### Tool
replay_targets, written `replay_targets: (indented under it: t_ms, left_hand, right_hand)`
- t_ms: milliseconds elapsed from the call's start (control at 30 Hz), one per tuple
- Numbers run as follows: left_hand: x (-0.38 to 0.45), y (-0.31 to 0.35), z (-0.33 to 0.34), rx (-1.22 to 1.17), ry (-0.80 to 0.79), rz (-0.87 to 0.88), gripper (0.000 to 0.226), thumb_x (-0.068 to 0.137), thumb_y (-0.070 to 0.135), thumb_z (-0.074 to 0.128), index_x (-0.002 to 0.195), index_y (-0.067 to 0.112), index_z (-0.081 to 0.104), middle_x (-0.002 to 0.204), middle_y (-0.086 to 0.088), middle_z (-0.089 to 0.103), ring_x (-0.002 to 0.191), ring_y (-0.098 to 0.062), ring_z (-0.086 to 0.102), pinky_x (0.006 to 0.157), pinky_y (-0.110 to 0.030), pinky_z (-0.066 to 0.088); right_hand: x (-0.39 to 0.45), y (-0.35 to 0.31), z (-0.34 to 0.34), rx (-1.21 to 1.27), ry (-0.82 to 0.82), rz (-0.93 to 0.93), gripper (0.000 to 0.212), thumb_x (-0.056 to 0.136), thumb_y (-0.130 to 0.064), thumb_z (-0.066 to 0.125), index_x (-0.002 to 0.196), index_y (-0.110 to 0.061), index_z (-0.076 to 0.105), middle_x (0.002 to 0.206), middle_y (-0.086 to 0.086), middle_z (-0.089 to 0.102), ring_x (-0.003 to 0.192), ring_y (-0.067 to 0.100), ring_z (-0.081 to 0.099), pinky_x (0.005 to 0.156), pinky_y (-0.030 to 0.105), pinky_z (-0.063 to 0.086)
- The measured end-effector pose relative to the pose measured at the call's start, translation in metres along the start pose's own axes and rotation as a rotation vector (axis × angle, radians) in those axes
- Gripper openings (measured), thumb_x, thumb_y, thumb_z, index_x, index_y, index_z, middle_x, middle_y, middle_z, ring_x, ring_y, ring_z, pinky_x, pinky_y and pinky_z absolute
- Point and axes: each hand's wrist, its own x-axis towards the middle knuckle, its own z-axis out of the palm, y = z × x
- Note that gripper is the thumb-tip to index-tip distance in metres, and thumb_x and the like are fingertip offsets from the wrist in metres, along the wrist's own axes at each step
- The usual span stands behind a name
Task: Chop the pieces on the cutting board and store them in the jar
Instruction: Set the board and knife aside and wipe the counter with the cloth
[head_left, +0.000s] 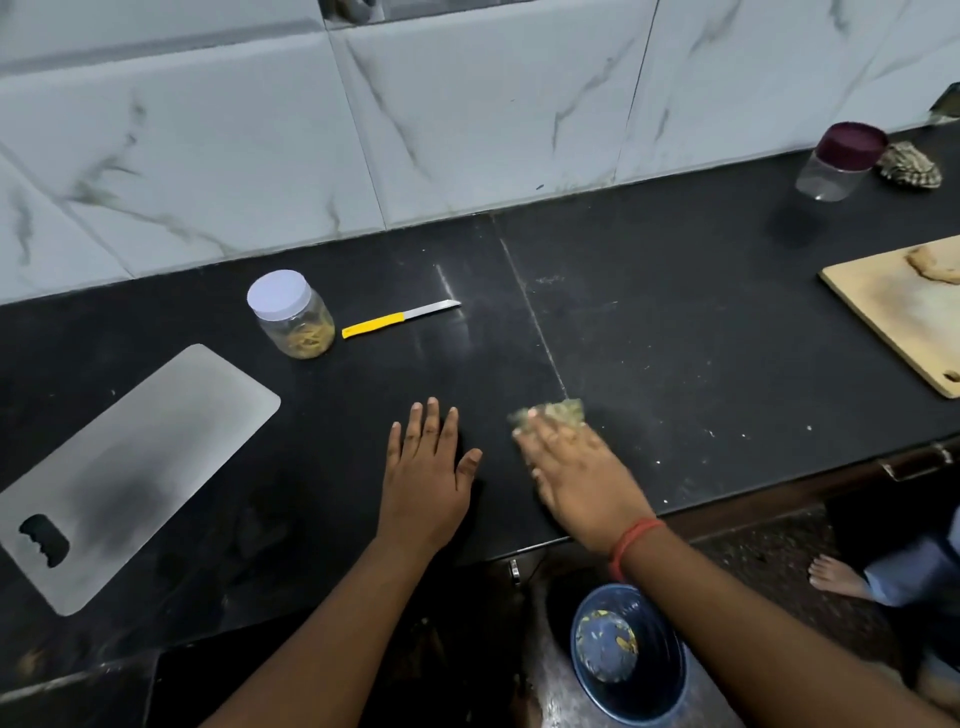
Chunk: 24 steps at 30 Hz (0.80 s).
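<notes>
A black countertop (675, 322) is backed by a wall of white marble-patterned tiles (467, 114). At the far right of the countertop an empty clear container with a dark maroon lid (841, 161) is seen, and just beside it a crumpled striped cloth (909, 165) is laid. A wooden board (904, 312) is cut off by the right edge, with a pale lump (935, 262) on its far corner. Below the counter edge, a blue bowl (628, 654) holding scraps is set on the floor. A bare foot (836, 574) is visible at the right.

left hand (427, 470) flat, right hand (574, 467) pressing
</notes>
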Motion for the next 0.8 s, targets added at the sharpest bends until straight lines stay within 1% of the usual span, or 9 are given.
replay_targets:
  t_ms: [100,233,267,400,500,533,633,733,800]
  left_hand:
    - [0.004,-0.009,-0.004,-0.004,0.006,-0.022,0.083,0.094,0.065,-0.013,0.16,0.022,0.012,0.168,-0.003,0.0,0.154,-0.018,-0.011,0.125,-0.041,-0.008]
    - [0.009,-0.028,-0.004,-0.003,0.006,-0.046,0.09,0.09,0.067,-0.019,0.16,0.021,0.015,0.168,-0.004,0.004,0.155,-0.019,-0.007,0.125,-0.042,-0.006]
    - [0.012,-0.034,-0.004,-0.004,0.01,-0.052,0.088,0.092,0.066,-0.016,0.16,0.021,0.016,0.168,-0.004,0.005,0.155,-0.019,-0.006,0.125,-0.042,-0.006]
    - [0.026,-0.059,-0.007,-0.002,0.017,-0.066,0.077,0.096,0.06,-0.001,0.16,0.02,0.017,0.168,-0.005,0.006,0.155,-0.019,-0.006,0.125,-0.043,-0.004]
    - [0.04,-0.075,-0.01,0.016,-0.007,-0.047,0.077,0.096,0.06,-0.001,0.16,0.021,0.015,0.168,-0.004,0.005,0.155,-0.019,-0.006,0.125,-0.043,-0.006]
    - [0.046,-0.08,-0.011,0.011,-0.009,-0.045,0.077,0.096,0.06,-0.001,0.16,0.021,0.015,0.168,-0.004,0.004,0.155,-0.019,-0.006,0.125,-0.043,-0.006]
    - [0.068,-0.086,-0.011,0.007,-0.015,-0.025,0.075,0.096,0.059,0.003,0.16,0.02,0.016,0.168,-0.006,0.005,0.155,-0.021,-0.004,0.125,-0.044,-0.004]
    - [0.084,-0.09,-0.01,0.016,-0.006,0.041,0.072,0.098,0.056,0.011,0.158,0.018,0.024,0.167,-0.008,0.014,0.155,-0.023,0.005,0.125,-0.047,0.003]
    - [0.093,-0.09,-0.009,0.013,-0.004,0.069,0.071,0.099,0.056,0.014,0.157,0.017,0.028,0.166,-0.008,0.017,0.155,-0.023,0.008,0.125,-0.048,0.005]
  right_hand:
    - [0.023,0.006,-0.005,0.043,0.077,0.44,0.06,0.091,-0.033,0.031,0.148,-0.019,0.04,0.156,0.008,0.034,0.145,0.03,0.029,0.114,0.053,0.028]
    - [0.043,-0.034,0.002,-0.006,-0.02,-0.047,0.059,0.095,-0.036,0.028,0.152,-0.021,0.033,0.161,0.004,0.025,0.148,0.025,0.021,0.115,0.05,0.026]
    - [0.057,-0.021,-0.001,-0.001,-0.022,-0.068,0.058,0.095,-0.036,0.027,0.152,-0.024,0.032,0.161,0.002,0.025,0.148,0.023,0.023,0.115,0.048,0.028]
    - [0.112,-0.014,-0.002,0.034,0.028,0.334,0.058,0.095,-0.035,0.028,0.151,-0.019,0.034,0.159,0.007,0.028,0.148,0.028,0.021,0.117,0.051,0.024]
    - [0.133,-0.03,0.003,-0.005,-0.023,-0.054,0.057,0.097,-0.036,0.031,0.152,-0.021,0.032,0.16,0.005,0.025,0.148,0.025,0.02,0.117,0.049,0.024]
    - [0.141,-0.025,0.002,0.012,-0.025,-0.071,0.056,0.097,-0.036,0.03,0.152,-0.023,0.032,0.161,0.003,0.025,0.147,0.023,0.022,0.116,0.048,0.026]
    - [0.161,-0.024,0.001,0.09,0.048,0.306,0.055,0.097,-0.033,0.034,0.151,-0.021,0.034,0.16,0.006,0.027,0.148,0.027,0.021,0.117,0.052,0.026]
    - [0.168,-0.033,0.003,0.029,-0.01,0.103,0.056,0.097,-0.036,0.03,0.151,-0.02,0.034,0.16,0.006,0.026,0.148,0.026,0.022,0.116,0.051,0.028]
    - [0.174,-0.016,0.0,0.068,0.0,0.195,0.056,0.096,-0.035,0.028,0.149,-0.021,0.037,0.159,0.006,0.029,0.146,0.026,0.026,0.113,0.05,0.032]
